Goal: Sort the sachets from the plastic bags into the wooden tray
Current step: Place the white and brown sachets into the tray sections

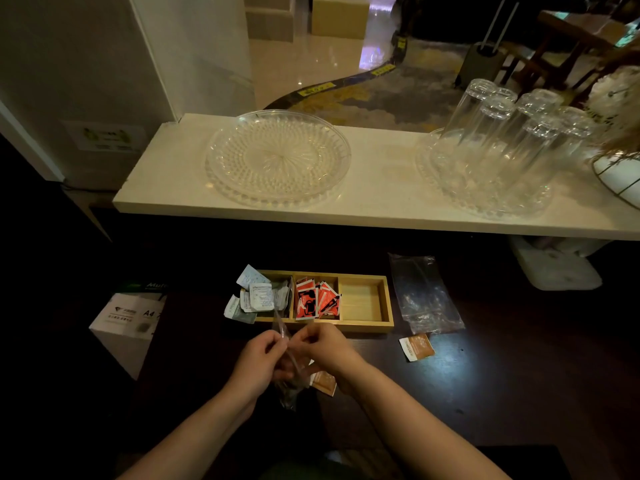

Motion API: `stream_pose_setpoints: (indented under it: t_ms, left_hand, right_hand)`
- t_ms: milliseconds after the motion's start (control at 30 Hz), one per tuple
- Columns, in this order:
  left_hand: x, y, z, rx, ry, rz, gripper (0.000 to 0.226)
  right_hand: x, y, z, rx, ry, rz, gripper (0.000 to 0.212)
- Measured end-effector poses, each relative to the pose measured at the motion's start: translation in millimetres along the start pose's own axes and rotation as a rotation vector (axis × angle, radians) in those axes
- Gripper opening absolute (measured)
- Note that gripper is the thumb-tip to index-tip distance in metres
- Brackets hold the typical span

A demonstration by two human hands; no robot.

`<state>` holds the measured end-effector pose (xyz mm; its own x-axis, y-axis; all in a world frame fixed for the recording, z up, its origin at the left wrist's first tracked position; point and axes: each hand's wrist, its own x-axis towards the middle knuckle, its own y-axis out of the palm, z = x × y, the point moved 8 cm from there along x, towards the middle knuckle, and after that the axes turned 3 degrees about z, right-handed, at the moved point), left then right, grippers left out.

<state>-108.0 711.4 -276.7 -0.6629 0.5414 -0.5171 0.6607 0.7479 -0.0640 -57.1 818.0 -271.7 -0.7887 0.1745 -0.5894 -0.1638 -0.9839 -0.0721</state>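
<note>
Both hands, left hand (260, 362) and right hand (322, 348), pinch plastic bag (288, 375) mouth at 6 o'clock of wooden tray (387, 299); film likely limp, slippery—grip edges.

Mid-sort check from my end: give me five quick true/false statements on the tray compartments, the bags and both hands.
1. The right compartment of the wooden tray holds no sachets. True.
2. The red sachets sit in the left compartment. False: they fill the middle one; the white sachets are at the left, some spilling over the edge.
3. Both hands, left hand and right hand, grip a clear plastic bag. True.
4. An emptied plastic bag lies left of the tray. False: it lies to the right.
5. An orange sachet lies on the dark table, outside the tray. True.
</note>
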Motion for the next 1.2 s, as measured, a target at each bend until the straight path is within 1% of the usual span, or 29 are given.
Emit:
stream_pose_setpoints:
  t_ms: [67,133,200,267,367,433,500,567,633,667,733,767,800,833,867,900,933,967,1067,1133,1200]
  left_hand:
    - [1.8,-1.0,-1.5,0.024,0.010,-0.018,0.021]
    - [3.1,-1.8,-2.8,0.063,0.008,-0.020,0.022]
    - [4.5,-3.4,-5.5,0.145,0.017,-0.035,0.023]
    - [5.6,-4.6,-9.7,0.271,0.043,-0.066,0.023]
    - [6.8,-11.1,-11.3,0.396,0.044,-0.121,0.020]
    - [4.1,-25.1,-13.7,0.419,0.032,-0.177,0.019]
    - [-0.6,-40.5,-23.7,0.512,0.064,-0.232,0.020]
    - [-6.7,-46.1,-39.5,0.651,0.134,-0.265,0.022]
    - [-11.8,-43.4,-54.6,0.706,0.203,-0.287,0.023]
    - [-12.4,-41.2,-60.4,0.721,0.231,-0.294,0.023]
    - [-11.2,-36.1,-67.9,0.773,0.251,-0.287,0.027]
    - [-9.0,-34.1,-69.0,0.795,0.250,-0.275,0.029]
    - [-6.2,-32.8,-69.3,0.811,0.244,-0.262,0.031]
    - [-3.3,-32.5,-69.0,0.819,0.237,-0.254,0.031]
    - [-1.2,-32.3,-68.9,0.813,0.233,-0.243,0.030]
    - [0.6,-32.2,-68.7,0.796,0.238,-0.229,0.029]
    - [1.6,-30.8,-68.4,0.779,0.245,-0.209,0.028]
    - [2.3,-30.2,-67.6,0.764,0.250,-0.186,0.028]
    - [-1.2,-31.7,-64.7,0.689,0.267,-0.145,0.022]
    - [-1.3,-42.9,-57.8,0.517,0.261,-0.126,0.024]
    - [5.1,-63.0,-41.8,0.287,0.183,-0.169,0.023]
  right_hand:
    - [2.1,-2.9,5.2,-0.076,-0.033,-0.058,0.009]
    - [3.8,-5.5,8.1,-0.105,-0.048,-0.053,0.008]
    - [3.5,-6.9,10.9,-0.140,-0.061,-0.033,0.005]
    - [2.5,-7.2,15.5,-0.218,-0.086,-0.056,0.004]
    - [3.1,-22.4,22.0,-0.430,-0.133,-0.210,0.011]
    - [0.5,-45.0,25.3,-0.497,-0.154,-0.341,0.018]
    - [-4.2,-62.5,30.1,-0.551,-0.203,-0.409,0.023]
    - [-7.3,-63.9,34.4,-0.641,-0.241,-0.410,0.023]
    - [-10.4,-57.1,40.5,-0.762,-0.275,-0.428,0.014]
    - [-12.7,-54.1,45.1,-0.823,-0.302,-0.461,0.010]
    - [-18.5,-48.3,57.2,-0.892,-0.391,-0.513,0.017]
    - [-20.6,-42.4,64.0,-0.884,-0.460,-0.487,0.021]
    - [-22.3,-33.0,70.1,-0.861,-0.530,-0.411,0.027]
    - [-24.0,-20.2,74.8,-0.834,-0.580,-0.300,0.033]
    - [-24.1,-6.3,76.0,-0.834,-0.598,-0.189,0.041]
    - [-22.1,5.8,74.0,-0.870,-0.595,-0.113,0.046]
    - [-19.0,13.2,70.9,-0.927,-0.589,-0.092,0.048]
    - [-14.4,17.9,68.7,-0.972,-0.589,-0.109,0.045]
    - [-1.8,20.0,64.7,-0.954,-0.558,-0.171,0.019]
    - [2.0,20.1,65.5,-0.924,-0.549,-0.174,0.013]
    - [-0.5,19.6,71.9,-0.871,-0.580,-0.160,0.012]
